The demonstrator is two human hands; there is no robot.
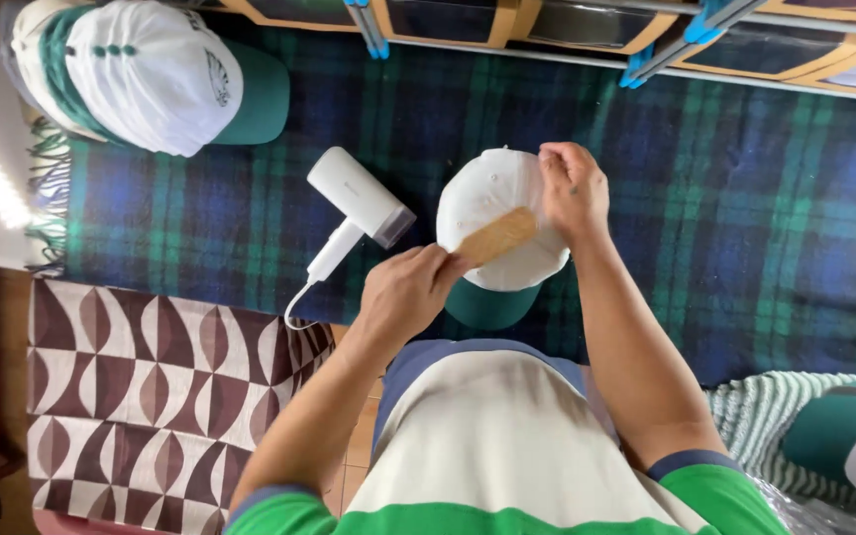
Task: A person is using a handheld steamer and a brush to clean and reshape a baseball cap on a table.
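Your left hand [406, 292] has its fingers closed around one end of a flat wooden brush [495, 237], and the brush lies slanted across the crown of a white cap [487, 188]. Your right hand [574, 188] rests on the right side of this same cap, with the fingers curled over its edge and gripping it, so the cap is held between both hands in the middle of the view. The cap has a dark green brim [487, 305] that points toward your body, and it sits on the surface covered by a blue and green plaid blanket [725, 228]. Just to the left of the cap, a white handheld steamer [357, 205] lies on the blanket, with its cord running down toward a cloth with a brown and white pattern [151, 386]. In the upper left corner there is a stack of white and green caps [141, 74], well apart from your hands. At the lower right edge, another green and white cap [849, 436] lies on a striped cloth [755, 416].
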